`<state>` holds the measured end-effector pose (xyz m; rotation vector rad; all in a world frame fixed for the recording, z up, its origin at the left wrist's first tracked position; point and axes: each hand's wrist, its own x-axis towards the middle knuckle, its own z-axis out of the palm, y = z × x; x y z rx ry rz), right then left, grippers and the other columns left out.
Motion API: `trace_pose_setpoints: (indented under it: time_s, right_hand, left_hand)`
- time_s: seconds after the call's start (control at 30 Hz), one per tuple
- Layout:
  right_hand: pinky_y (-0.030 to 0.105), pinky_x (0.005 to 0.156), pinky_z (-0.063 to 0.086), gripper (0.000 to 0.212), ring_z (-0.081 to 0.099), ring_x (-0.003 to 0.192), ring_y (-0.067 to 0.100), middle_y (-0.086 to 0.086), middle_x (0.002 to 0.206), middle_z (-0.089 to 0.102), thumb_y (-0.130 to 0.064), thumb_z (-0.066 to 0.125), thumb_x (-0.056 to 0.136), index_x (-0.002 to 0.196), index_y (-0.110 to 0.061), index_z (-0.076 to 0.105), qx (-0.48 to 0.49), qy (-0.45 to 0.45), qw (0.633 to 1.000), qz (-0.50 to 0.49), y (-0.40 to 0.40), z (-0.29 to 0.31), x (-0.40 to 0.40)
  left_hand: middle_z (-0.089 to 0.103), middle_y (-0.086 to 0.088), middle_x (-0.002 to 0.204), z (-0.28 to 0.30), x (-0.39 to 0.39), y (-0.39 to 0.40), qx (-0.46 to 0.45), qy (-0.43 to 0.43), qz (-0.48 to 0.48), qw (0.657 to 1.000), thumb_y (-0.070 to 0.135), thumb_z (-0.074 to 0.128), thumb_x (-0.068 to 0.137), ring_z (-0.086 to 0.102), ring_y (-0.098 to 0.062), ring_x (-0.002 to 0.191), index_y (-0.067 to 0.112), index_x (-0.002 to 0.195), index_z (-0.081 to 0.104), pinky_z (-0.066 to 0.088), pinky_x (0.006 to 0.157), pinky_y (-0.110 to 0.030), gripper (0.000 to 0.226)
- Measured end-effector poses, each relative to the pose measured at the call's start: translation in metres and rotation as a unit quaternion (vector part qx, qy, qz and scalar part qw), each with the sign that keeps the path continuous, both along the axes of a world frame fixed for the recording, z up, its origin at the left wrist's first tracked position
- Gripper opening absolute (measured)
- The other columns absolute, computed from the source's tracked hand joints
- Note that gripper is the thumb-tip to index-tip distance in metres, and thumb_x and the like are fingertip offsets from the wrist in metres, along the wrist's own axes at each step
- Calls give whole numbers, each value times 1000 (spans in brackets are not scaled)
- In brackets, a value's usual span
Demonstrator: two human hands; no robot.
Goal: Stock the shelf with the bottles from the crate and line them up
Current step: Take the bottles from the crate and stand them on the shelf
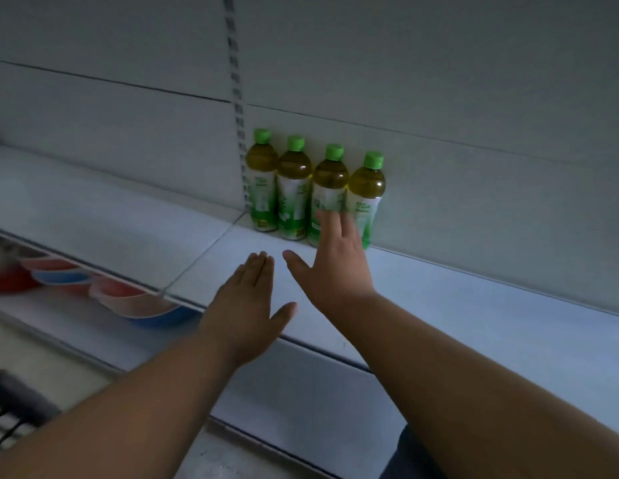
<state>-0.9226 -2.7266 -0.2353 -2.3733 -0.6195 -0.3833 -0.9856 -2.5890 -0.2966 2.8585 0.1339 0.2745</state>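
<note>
Neither hand grips anything: the left hand point(247, 307) is stretched flat over the white shelf point(474, 305), fingers pressed together and thumb held out to the side, while the right hand point(335, 261) is spread wide, thumb splayed leftward and fingers reaching toward the row of bottles. Its fingertips lie in front of the lower labels of the two right-hand bottles, but motion blur hides whether they actually touch. Four bottles stand upright, side by side, against the shelf's back panel point(439, 98), just right of the slotted upright strip point(237, 98): the first bottle point(262, 181), the second bottle point(294, 191), the third bottle point(330, 181) and the fourth bottle point(368, 188). Each has a bright green cap, a yellowish-green drink showing at the shoulder, and a green-and-white wrap label. The labels carry small printing, and a yellow patch sits near the base of the first two, but every word is too blurred to read, so no brand can be made out. On the lower shelf at the left lie stacked bowls point(128, 299) in red, pink and blue. A dark gridded object point(10, 409), perhaps the crate, shows at the bottom left corner.
</note>
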Motion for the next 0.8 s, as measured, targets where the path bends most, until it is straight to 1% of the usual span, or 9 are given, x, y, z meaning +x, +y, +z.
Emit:
trace_pose_setpoints:
  time_s: [0.1,0.2,0.23,0.33,0.4,0.47,0.57,0.67,0.8]
  right_hand:
    - [37,106,39,65,43,127,26,8,136,45,-40,69,87,139,-11,44,-1,1,996,84,40,7,-48]
    - [36,103,39,59,48,122,29,10,130,50,-32,74,83,132,-9,52,-1,-4,984,179,82,8,-101]
    - [36,102,40,58,50,120,30,11,127,52,-30,76,81,130,-8,53,-7,-8,978,210,97,6,-119]
    - [39,100,42,54,52,116,31,13,122,54,-29,76,81,126,-6,56,-27,-3,953,301,138,-2,-168]
    - [36,103,39,56,49,121,27,10,127,50,-33,72,85,131,-9,52,-53,11,931,360,164,-12,-196]
    - [35,104,39,57,47,123,23,6,129,48,-36,70,86,134,-14,49,-75,22,910,407,187,-25,-219]
    - [35,101,44,53,49,119,20,2,127,50,-37,70,85,131,-19,51,-100,44,884,455,214,-45,-246]
    - [35,98,47,51,50,116,19,1,125,51,-37,71,84,128,-20,52,-136,51,856,497,240,-79,-260]
    - [36,96,47,49,49,115,17,-1,126,48,-37,69,88,131,-21,50,-221,56,797,560,277,-139,-268]
  left_hand:
    - [1,-6,163,17,-70,36,-1,-25,55,998,68,32,90,2,-20,150,10,155,6,-2,115,-26,91]
    - [3,-5,164,24,-155,68,4,-23,140,990,62,45,92,5,-19,150,13,156,7,5,118,-29,88]
    - [2,-5,164,24,-185,77,6,-17,173,985,59,45,93,3,-18,150,14,156,5,4,118,-29,87]
    - [-5,-3,164,13,-264,99,7,17,276,961,62,40,94,-4,-15,150,15,156,-2,-2,119,-28,88]
    - [-7,-3,164,0,-309,108,3,47,336,941,64,38,93,-6,-15,149,15,156,-3,-1,120,-30,90]
    - [-7,-2,164,-14,-347,112,-2,70,389,919,65,38,93,-6,-15,149,14,156,-2,-1,120,-29,90]
    - [-5,-4,164,-32,-384,113,-10,97,453,886,65,35,93,-6,-16,150,13,156,-1,1,121,-31,89]
    - [-1,-4,164,-65,-399,117,-44,108,511,852,64,36,93,-4,-17,150,14,156,0,6,122,-36,88]
    - [4,-7,164,-130,-404,121,-75,127,587,796,70,33,90,1,-22,150,13,156,5,11,121,-42,91]
